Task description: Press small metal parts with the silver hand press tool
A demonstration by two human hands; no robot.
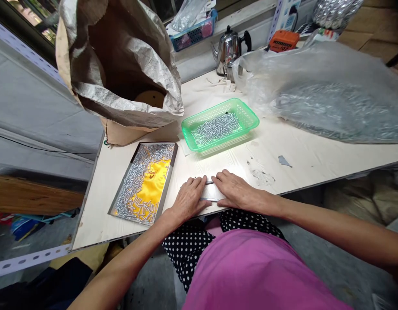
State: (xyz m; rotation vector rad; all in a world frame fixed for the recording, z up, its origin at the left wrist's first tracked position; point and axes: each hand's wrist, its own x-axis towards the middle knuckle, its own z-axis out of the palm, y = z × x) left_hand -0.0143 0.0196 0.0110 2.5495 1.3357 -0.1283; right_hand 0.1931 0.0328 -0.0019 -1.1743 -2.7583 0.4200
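One flat plate (pixel 213 192) lies by the front edge of the surface (pixel 266 146), its visible strip running roughly along that edge, its ends hidden under the fingers. The left hand (pixel 190 197) has its grip closed around one end, the right hand (pixel 235 189) around the other, thumbs on the near side. The tray (pixel 167 189) of pins sits toward the left front corner, nearer the left hand; the green basket (pixel 208 151) stands beyond both.

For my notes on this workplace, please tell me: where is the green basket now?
In the head view, the green basket stands on the table, right of the shallow tray, beyond the left hand and right hand.
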